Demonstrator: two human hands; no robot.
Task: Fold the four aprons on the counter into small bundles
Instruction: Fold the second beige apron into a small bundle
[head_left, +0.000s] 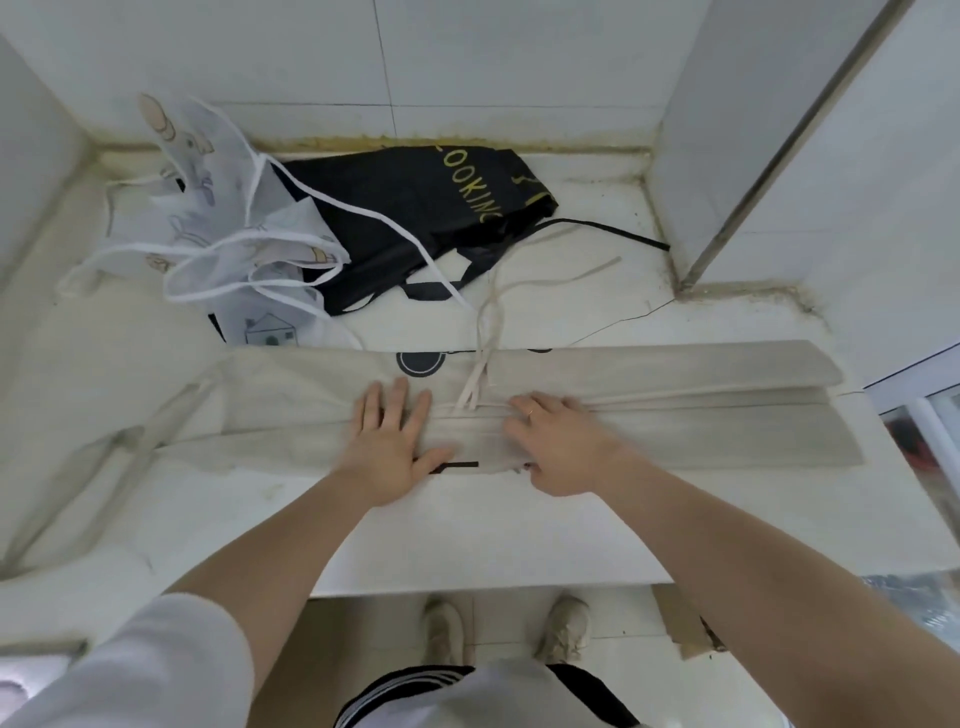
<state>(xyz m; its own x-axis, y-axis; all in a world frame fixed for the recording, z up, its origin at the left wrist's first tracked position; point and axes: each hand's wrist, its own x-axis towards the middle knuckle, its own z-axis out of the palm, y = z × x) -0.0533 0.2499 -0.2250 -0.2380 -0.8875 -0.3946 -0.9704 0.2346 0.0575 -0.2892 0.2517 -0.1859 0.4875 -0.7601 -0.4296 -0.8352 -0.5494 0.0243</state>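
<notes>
Head view: the left hand (390, 447) lies flat, fingers spread, on the beige apron (675, 410), folded lengthwise across the counter (467, 540) near its front edge. The right hand (558, 447), fingers curled, pinches the fold. The black apron (410, 208) and white apron (218, 208) lie by the back wall.

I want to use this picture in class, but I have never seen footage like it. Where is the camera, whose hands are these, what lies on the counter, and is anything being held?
There is no machine here. A person wears one wide-angle camera on the head, looking down at their own arms and feet. Both hands work on a beige apron folded into a long strip across the white counter. The left hand presses flat on it with straight fingers. The right hand rests beside it, fingers curled at the apron's ties; the blur hides whether it grips them. Behind lie a black apron with yellow letters and a white printed apron, both unfolded.
</notes>
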